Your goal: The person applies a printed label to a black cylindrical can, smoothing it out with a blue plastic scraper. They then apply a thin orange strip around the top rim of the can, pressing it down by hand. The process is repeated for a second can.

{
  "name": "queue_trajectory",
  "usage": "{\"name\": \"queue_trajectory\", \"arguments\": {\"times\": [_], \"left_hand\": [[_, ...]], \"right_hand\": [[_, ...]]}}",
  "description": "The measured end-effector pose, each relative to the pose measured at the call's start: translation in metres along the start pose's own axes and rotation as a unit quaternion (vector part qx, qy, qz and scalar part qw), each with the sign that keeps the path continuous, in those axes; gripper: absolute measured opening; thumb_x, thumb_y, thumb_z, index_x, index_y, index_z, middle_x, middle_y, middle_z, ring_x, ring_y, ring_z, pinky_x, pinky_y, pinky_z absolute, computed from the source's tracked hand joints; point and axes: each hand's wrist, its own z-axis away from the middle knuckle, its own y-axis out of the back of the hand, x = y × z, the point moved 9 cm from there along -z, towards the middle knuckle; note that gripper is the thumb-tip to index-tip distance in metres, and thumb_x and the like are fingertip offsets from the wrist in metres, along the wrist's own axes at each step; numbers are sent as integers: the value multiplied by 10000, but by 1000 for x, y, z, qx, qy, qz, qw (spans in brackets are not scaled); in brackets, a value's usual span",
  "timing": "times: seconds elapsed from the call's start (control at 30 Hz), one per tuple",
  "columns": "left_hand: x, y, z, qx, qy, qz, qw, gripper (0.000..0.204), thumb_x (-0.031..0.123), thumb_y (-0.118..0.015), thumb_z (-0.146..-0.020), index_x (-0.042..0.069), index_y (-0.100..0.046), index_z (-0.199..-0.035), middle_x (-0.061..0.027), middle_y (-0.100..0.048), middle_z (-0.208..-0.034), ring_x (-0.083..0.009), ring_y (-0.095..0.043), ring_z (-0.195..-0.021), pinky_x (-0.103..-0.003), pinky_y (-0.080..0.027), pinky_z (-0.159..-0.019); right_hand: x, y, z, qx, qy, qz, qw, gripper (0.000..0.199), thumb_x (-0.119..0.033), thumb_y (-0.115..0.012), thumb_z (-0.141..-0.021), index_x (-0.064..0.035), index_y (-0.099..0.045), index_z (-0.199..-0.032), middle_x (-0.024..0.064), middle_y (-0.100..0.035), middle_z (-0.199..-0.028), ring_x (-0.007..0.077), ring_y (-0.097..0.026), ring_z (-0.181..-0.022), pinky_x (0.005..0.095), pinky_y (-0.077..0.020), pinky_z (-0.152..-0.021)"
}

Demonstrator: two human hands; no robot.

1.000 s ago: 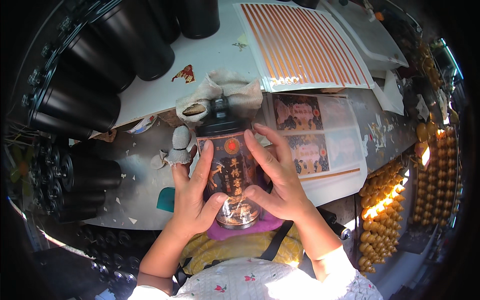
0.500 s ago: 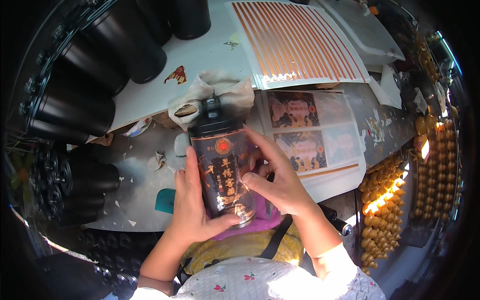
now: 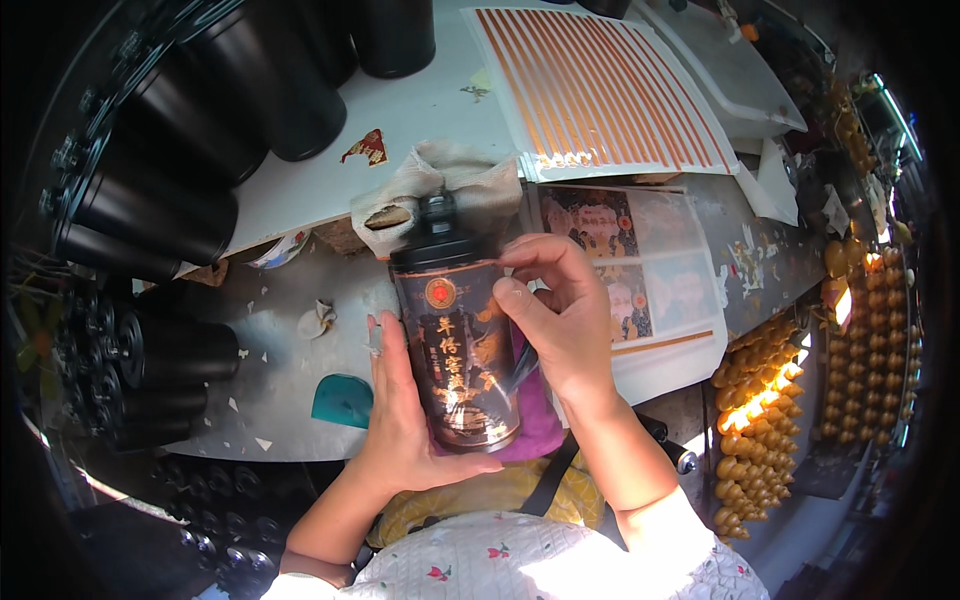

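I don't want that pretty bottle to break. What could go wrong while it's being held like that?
1. The bottle is tilted and off the table, held only by the left hand under it and the right hand at its side; a slip could drop it.
2. The right hand's fingertips press on the gold label, which might wrinkle or go on crooked.
3. Black cans lie close on the left; a swing of the bottle might knock them.
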Motion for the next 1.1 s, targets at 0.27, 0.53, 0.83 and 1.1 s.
{"name": "queue_trajectory", "arguments": {"times": [0.27, 0.53, 0.83, 1.1], "left_hand": [[21, 6, -1, 27, -68, -59, 996, 1518, 608, -882, -576, -96, 59, -1537, -272, -348, -1518, -422, -368, -1413, -687, 47, -1143], [19, 7, -3, 22, -75, -91, 993, 1492, 594, -886, -596, -91, 44, -1539, -246, -416, -1484, -406, -416, -1391, -688, 85, -1142], [0, 10, -4, 36, -55, 12, 998, 1368, 761, -719, -683, -48, -56, -1565, -277, -360, -1514, -435, -306, -1446, -650, 68, -1165], [14, 24, -28, 47, -69, -193, 978, 998, 765, -486, -854, 66, -334, -1550, -303, -417, -1372, -477, -333, -1359, -658, 24, -1167]], "right_hand": [[7, 3, -11, 7, -53, -67, 996, 150, -91, -714, -911, -29, -597, -982, 14, -583, -1026, 66, -558, -885, 226, -500, -742], [4, -2, -9, 13, -41, -76, 996, 122, -84, -686, -931, -25, -593, -983, 16, -583, -1018, 61, -556, -849, 224, -506, -704], [-16, 5, 1, 1, 52, 69, 996, 370, -78, -713, -877, -46, -611, -1231, 63, -539, -1222, 57, -540, -871, 200, -468, -708], [-29, -12, 30, -184, 201, 307, 912, 797, -417, -803, -778, -167, -511, -1476, 167, -346, -1491, 224, -563, -919, 379, -491, -893]]}}
